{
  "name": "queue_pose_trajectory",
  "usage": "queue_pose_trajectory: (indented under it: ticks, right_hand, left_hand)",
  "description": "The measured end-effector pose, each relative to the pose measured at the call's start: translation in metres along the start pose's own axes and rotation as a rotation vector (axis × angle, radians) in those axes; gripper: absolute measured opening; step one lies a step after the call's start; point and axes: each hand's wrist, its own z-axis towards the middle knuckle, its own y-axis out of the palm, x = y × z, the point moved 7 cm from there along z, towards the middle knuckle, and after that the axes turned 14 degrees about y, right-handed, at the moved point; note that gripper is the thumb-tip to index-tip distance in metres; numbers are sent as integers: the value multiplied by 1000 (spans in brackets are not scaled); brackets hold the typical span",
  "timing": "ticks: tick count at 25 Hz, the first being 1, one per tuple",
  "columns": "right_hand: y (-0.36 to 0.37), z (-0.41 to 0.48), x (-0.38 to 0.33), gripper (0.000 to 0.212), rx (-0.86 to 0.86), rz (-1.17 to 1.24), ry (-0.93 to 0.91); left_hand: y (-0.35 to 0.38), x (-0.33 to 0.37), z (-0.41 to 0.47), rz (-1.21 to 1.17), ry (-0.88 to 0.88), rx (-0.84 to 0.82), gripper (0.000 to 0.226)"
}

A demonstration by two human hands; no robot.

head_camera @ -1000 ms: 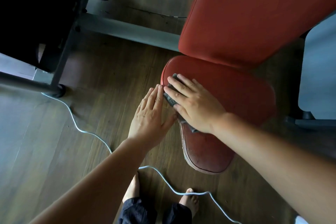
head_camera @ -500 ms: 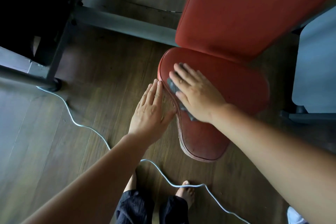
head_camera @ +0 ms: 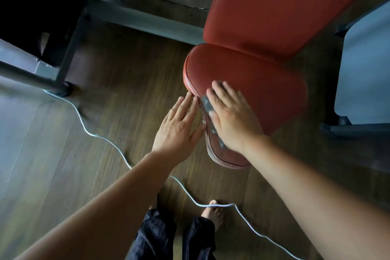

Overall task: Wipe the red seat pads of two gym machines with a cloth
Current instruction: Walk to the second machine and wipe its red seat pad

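Observation:
A red seat pad [head_camera: 263,91] of a gym machine lies below its red back pad [head_camera: 285,6]. My right hand [head_camera: 232,118] presses flat on a grey cloth [head_camera: 207,105] near the seat's left edge; most of the cloth is hidden under the palm. My left hand [head_camera: 179,126] rests with fingers together against the seat's left side rim, holding nothing.
A white cable [head_camera: 101,137] snakes across the wooden floor [head_camera: 63,175] past my bare feet [head_camera: 213,215]. A dark machine frame with grey bars [head_camera: 69,48] stands at the left. A grey panel [head_camera: 365,74] and base sit at the right.
My right hand has slid the cloth from the seat's upper left corner down along the left edge toward me. The left hand stays beside the rim. The camera view shifted slightly.

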Motion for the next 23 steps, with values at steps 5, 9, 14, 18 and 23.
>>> queue_pose_trajectory:
  ticks: [5, 9, 14, 18, 23]
  right_hand:
    - [2, -9, -7, 59, 62, 28, 180]
    - [15, -75, -10, 60, 36, 30, 106]
    - [-4, 10, 11, 56, 85, 71, 338]
    - [10, -68, -6, 59, 115, 94, 245]
    - [-3, -6, 32, 57, 128, 101, 331]
  left_hand:
    - [4, 2, -9, 22, 41, 8, 73]
    - [9, 7, -16, 53, 121, -53, 72]
    - [10, 12, -17, 57, 134, -19, 67]
    - [11, 15, -21, 39, 142, -4, 66]
    - [8, 15, -18, 88, 179, -6, 67]
